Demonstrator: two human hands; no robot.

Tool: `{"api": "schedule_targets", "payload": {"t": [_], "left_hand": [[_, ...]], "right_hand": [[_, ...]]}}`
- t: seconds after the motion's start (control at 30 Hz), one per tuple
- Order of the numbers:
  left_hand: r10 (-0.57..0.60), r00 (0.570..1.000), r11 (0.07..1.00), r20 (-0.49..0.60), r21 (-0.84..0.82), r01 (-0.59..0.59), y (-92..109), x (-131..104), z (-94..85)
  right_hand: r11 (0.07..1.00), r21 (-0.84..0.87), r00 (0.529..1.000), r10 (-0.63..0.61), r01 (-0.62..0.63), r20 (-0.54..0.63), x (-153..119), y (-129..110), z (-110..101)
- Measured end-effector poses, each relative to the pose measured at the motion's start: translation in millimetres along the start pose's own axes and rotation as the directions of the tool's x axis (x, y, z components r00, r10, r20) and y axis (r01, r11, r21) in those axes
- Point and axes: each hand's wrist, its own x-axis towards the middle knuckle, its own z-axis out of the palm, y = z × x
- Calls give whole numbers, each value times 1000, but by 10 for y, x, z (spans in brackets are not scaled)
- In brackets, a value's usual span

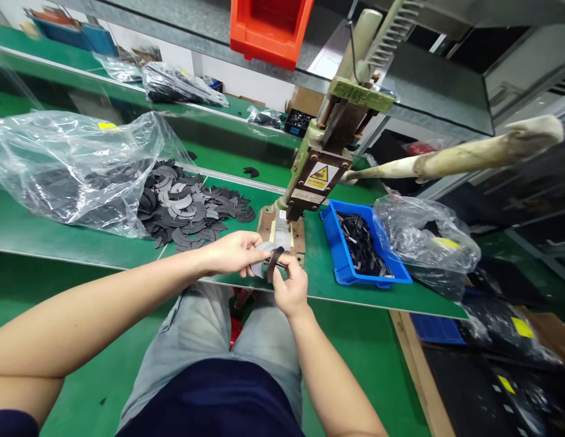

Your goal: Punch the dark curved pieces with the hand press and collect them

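My left hand [240, 254] pinches a grey arc [257, 269], my right hand [291, 285] a dark arc [274, 263] — 2 pieces near the table edge [355, 303], green surface [317, 267] reaching the blue bin [337, 252].

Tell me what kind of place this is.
Probably a factory assembly bench: a hand-lever press with a warning label, a heap of curved dark pieces, and a blue bin of small black parts.
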Motion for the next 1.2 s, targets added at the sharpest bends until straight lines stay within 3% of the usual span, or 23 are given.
{"api": "schedule_targets", "payload": {"t": [0.1, 0.17, 0.23, 0.3, 0.53, 0.63, 0.67, 0.73, 0.77, 0.83, 0.97, 1.1, 1.2], "left_hand": [[129, 976, 980, -176, 174, -98, -19, -68, -40], [305, 915, 909, -263, 366, -197, -26, -120, -25], [438, 874, 806, -211, 523, -277, -33, -151, 15], [476, 870, 745, -131, 585, -319, -49, -148, 61], [378, 911, 854, -163, 441, -275, -142, -37, 118], [292, 928, 947, -230, 202, -248, -192, -27, 149], [239, 949, 971, -203, 80, -227, -217, -27, 164], [142, 989, 981, -42, -130, -146, -284, -24, 196], [110, 992, 978, 55, -187, -98, -322, -21, 212], [89, 986, 973, 143, -222, -56, -403, -10, 242], [125, 988, 983, 88, -146, -111, -584, 46, 288], [228, 973, 957, -21, 189, -220, -819, 127, 283], [303, 953, 879, -22, 392, -271, -1001, 166, 269]], "right_hand": [[993, -80, 994, -85, 90, 67, 51, -30, -88], [984, -117, 987, -126, 137, 96, 72, -42, -118], [975, -143, 981, -154, 170, 117, 86, -47, -130], [968, -154, 974, -176, 197, 141, 89, -49, -130], [975, -120, 976, -169, 185, 138, 34, -73, -130], [988, -84, 987, -124, 133, 103, 36, -117, -198], [991, -67, 989, -106, 114, 103, 40, -141, -231], [997, -32, 990, -61, 65, 124, 42, -200, -303], [999, -14, 989, -31, 33, 143, 37, -230, -337], [999, 17, 983, 44, -48, 180, 20, -281, -398], [978, 23, 958, 196, -205, 211, 29, -291, -544], [954, -91, 940, 297, -285, 167, 245, -174, -837], [922, -244, 937, 334, -302, 99, 613, -8, -1153]]}}
